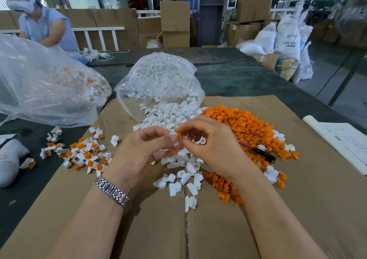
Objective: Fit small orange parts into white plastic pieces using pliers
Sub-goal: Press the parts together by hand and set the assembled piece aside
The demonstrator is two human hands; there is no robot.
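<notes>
Flattened cardboard (258, 209) covers your bench so loose stock stays within reach. Your left hand (143, 155) pinches a white plastic piece (175, 139) at fingertip height, steadying it, while your right hand (214, 149) pinches a small orange part (179, 135) against its opening, apparently mid-fit. Beyond your right hand lies the orange pile (246, 125); the pliers (256, 149) rest unused just right of it. Finished pieces (83, 151) collect left of your left hand.

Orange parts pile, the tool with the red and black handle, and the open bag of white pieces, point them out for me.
orange parts pile (246, 122), head view, middle of heap.
handled tool (258, 150), head view, on its handle.
bag of white pieces (158, 76), head view, clear plastic top.
</notes>
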